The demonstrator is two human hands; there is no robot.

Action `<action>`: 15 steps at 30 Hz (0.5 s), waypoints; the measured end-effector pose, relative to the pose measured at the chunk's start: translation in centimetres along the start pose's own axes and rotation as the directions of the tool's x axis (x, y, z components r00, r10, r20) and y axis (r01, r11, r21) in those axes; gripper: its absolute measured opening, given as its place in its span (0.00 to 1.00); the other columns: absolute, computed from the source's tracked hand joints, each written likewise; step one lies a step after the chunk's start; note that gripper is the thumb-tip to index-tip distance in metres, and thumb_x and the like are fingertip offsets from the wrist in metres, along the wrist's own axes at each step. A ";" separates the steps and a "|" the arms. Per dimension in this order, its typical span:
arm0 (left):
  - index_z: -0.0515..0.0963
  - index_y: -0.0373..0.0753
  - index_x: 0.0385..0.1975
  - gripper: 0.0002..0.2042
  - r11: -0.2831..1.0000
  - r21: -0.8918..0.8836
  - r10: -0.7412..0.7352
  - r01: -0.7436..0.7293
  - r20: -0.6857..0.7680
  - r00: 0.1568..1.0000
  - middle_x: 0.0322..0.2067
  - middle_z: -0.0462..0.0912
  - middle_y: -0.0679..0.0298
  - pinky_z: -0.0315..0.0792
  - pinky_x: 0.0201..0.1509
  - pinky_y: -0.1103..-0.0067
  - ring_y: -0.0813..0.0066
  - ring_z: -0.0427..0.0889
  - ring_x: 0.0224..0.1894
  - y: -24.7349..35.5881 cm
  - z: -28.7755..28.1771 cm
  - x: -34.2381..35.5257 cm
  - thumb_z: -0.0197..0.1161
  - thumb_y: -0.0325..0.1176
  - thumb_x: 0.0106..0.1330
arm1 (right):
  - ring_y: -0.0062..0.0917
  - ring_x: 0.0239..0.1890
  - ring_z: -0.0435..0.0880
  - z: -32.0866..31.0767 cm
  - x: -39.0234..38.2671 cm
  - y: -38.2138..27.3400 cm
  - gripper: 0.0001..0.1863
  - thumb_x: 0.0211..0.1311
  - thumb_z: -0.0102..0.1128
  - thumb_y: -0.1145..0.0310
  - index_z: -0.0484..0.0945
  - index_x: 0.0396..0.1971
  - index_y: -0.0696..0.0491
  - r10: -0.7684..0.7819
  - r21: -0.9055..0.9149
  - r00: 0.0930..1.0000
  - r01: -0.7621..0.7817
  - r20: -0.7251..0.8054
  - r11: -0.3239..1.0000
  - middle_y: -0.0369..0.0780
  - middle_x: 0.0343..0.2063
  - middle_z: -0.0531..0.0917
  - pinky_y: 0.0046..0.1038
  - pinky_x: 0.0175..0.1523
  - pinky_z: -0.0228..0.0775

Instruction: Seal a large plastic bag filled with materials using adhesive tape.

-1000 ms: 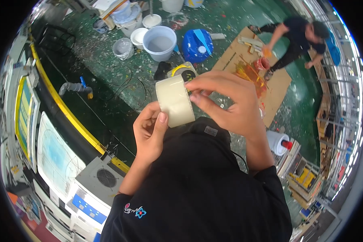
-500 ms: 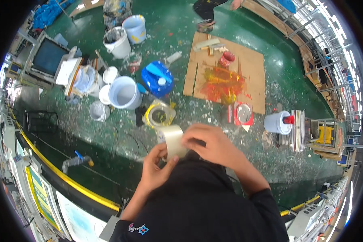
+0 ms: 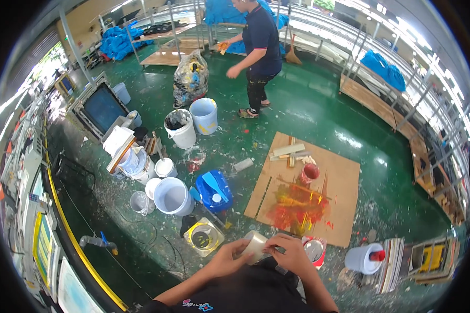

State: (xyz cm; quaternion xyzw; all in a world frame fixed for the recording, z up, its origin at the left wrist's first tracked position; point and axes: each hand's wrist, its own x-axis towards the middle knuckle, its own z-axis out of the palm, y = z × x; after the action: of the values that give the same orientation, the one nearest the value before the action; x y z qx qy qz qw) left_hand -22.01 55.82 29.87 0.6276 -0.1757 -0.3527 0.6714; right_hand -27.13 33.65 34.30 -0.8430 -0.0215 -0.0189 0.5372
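Observation:
A wide roll of clear packing tape (image 3: 255,246) is held in front of my body, above the floor. My left hand (image 3: 226,260) is closed round its left side, thumb and fingers gripping the rim. At the roll's right edge my right hand (image 3: 292,254) has its fingers bent and pinched together against the tape. A small shiny piece shows just under the right hand, perhaps a tape strip; I cannot tell for sure. Beyond the roll, on the floor, stands a yellow-stained square container (image 3: 214,247) with a round dark opening.
A paint-smeared cardboard sheet (image 3: 339,208) bears a red pot (image 3: 310,172). Left of it are a blue jerrycan (image 3: 225,182), a light bucket (image 3: 174,196) and other pails. A lidded bucket (image 3: 361,259) stands right. A person (image 3: 261,41) is at the back.
The view has tilted up, so a person and racks at the back now show. My hands and the tape roll appear lower; my right hand's fingers are drawn closer together at the roll.

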 end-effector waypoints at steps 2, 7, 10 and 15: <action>0.73 0.29 0.57 0.18 0.999 0.020 -0.038 0.040 -0.051 0.998 0.48 0.83 0.59 0.75 0.53 0.77 0.77 0.81 0.49 0.2 -0.2 1.9 0.61 0.32 0.72 | 0.33 0.32 0.84 -1.1 2.4 1.0 0.06 0.58 0.66 0.76 0.82 0.35 0.56 -0.040 -0.022 0.998 0.041 0.043 0.999 0.41 0.30 0.82 0.29 0.40 0.76; 0.74 0.29 0.55 0.17 0.996 -0.077 -0.053 0.037 -0.217 0.975 0.46 0.83 0.61 0.75 0.51 0.79 0.79 0.81 0.47 1.7 -2.4 7.9 0.61 0.31 0.72 | 0.37 0.36 0.83 -2.8 10.4 2.3 0.07 0.59 0.65 0.75 0.81 0.38 0.56 -0.005 0.023 0.983 0.000 0.184 1.000 0.43 0.37 0.81 0.35 0.43 0.76; 0.75 0.28 0.55 0.17 0.998 -0.018 -0.061 0.058 -0.317 0.946 0.47 0.84 0.59 0.76 0.53 0.77 0.77 0.81 0.49 2.9 -4.8 13.1 0.64 0.28 0.69 | 0.39 0.44 0.82 -3.2 17.2 3.5 0.09 0.59 0.65 0.74 0.81 0.40 0.56 -0.302 -0.133 0.951 0.309 0.068 0.942 0.44 0.41 0.81 0.36 0.49 0.75; 0.71 0.28 0.60 0.22 0.970 -0.215 0.051 -0.113 -0.275 0.960 0.52 0.81 0.59 0.71 0.61 0.76 0.76 0.77 0.56 5.2 -10.2 23.8 0.63 0.21 0.66 | 0.41 0.50 0.81 -5.6 28.6 5.6 0.11 0.56 0.66 0.75 0.82 0.40 0.55 -0.249 -0.230 0.968 0.248 0.023 0.941 0.44 0.46 0.81 0.36 0.53 0.73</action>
State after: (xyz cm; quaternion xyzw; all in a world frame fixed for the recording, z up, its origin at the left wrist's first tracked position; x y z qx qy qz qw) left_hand 2.61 46.44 28.41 0.5802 -0.0678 -0.2541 0.7708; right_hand 1.69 26.69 33.14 -0.8901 -0.1235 -0.0915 0.4291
